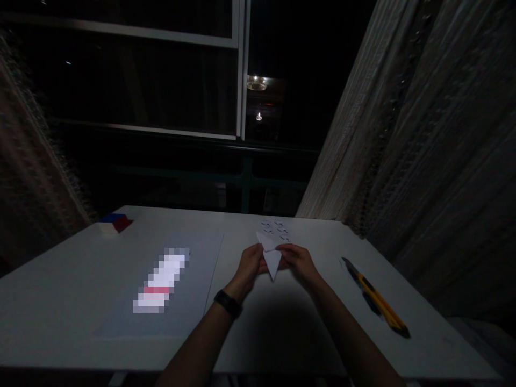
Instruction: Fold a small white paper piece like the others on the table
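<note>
A piece of folded white paper [273, 263], pointed at its lower end, is held up over the middle of the table. My left hand [250, 262], with a dark band on its wrist, grips the paper's left side. On the other side, the fingers of my right hand [297, 259] pinch its right edge. Another pointed part of the paper sticks up at the upper left. Just beyond it, several small dark-marked paper pieces [278, 224] lie in two rows on the table; their exact shape is too dim to make out.
On the white table [60, 301] a large pale sheet [116, 317] lies at left, partly blurred by pixels. A blue, red and white block [114, 223] stands at the far left. A yellow and black utility knife [377, 298] lies at right. Curtains [342, 134] flank a dark window.
</note>
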Available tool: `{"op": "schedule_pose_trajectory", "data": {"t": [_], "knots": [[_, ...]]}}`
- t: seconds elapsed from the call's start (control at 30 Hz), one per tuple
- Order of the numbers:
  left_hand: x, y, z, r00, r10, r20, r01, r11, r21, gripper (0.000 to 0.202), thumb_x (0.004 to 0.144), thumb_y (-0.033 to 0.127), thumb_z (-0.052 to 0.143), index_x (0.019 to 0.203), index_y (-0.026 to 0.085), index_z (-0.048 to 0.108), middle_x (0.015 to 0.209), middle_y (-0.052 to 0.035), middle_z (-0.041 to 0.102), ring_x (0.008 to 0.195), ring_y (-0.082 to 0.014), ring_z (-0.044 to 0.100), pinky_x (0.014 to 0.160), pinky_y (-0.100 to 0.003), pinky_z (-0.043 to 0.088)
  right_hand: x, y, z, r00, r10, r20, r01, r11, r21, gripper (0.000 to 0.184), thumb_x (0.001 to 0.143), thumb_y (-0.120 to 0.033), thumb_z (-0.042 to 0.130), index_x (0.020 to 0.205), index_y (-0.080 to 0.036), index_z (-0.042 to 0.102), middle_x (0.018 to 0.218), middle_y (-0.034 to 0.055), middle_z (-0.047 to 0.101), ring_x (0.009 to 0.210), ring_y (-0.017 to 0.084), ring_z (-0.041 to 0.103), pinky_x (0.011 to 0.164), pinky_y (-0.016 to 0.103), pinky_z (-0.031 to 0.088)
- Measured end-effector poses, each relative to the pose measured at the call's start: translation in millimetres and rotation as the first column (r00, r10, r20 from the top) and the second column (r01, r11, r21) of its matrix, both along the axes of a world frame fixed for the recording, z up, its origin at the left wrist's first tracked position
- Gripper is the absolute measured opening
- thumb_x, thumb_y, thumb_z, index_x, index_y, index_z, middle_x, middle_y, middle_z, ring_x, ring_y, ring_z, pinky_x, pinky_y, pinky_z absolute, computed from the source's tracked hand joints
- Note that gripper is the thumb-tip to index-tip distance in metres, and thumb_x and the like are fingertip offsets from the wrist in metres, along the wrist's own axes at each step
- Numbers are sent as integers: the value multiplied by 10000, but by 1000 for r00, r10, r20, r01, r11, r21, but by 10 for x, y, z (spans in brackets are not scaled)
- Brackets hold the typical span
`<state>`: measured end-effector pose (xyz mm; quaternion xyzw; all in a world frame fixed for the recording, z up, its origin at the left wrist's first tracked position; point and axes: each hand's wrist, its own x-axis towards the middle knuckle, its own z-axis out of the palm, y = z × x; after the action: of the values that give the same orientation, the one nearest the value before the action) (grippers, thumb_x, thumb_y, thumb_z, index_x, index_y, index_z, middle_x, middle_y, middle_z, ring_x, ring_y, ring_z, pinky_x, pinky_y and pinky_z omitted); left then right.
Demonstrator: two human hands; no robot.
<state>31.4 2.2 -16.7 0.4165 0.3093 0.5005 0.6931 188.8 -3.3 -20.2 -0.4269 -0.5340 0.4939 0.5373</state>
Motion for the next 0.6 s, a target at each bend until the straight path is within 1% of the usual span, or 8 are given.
{"op": "schedule_pose_trajectory", "data": {"t": [0.13,0.23,0.3,0.37,0.5,0.6], "knots": [[18,35,-27,995,66,-75,-60,995,79,339,738,405,526,896,107,562,677,-68,630,533,-136,589,510,-242,470,-15,0,-4,997,46,63,-44,999,-26,391,671,-450,583,944,-172,619,581,9,610,528,162,597,503,275,480],[20,52,-34,973,157,-171,-122,972,202,284,736,393,514,797,121,569,593,-19,581,483,-112,536,461,-209,431,-31,-18,14,996,67,60,-64,997,-42,363,672,-442,583,907,-166,611,581,-4,595,517,144,588,490,253,475],[17,49,-34,948,211,-238,-139,948,287,255,739,380,500,738,134,569,578,-3,558,487,-112,518,449,-205,415,-42,-38,32,997,66,45,-65,997,-40,337,681,-446,580,869,-167,598,578,-9,587,514,134,583,487,240,472],[14,38,-32,925,241,-292,-137,932,337,247,744,374,484,696,145,562,581,0,549,503,-117,510,447,-204,406,-57,-58,52,998,47,31,-46,998,-32,324,676,-467,585,811,-172,581,576,-14,578,516,128,574,480,230,466],[2,25,-17,896,275,-347,-132,914,384,259,756,380,463,652,157,543,568,5,530,493,-109,484,436,-192,375,-95,-76,71,1000,-19,11,19,999,-36,332,622,-489,636,655,-180,520,542,-39,538,486,108,519,450,210,428],[-9,34,3,885,295,-361,-137,905,402,280,760,388,457,617,160,535,519,15,498,465,-103,461,426,-190,351,-110,-61,55,996,-72,60,72,997,12,335,561,-427,704,571,-176,483,485,-60,491,455,88,462,436,193,373]]}}
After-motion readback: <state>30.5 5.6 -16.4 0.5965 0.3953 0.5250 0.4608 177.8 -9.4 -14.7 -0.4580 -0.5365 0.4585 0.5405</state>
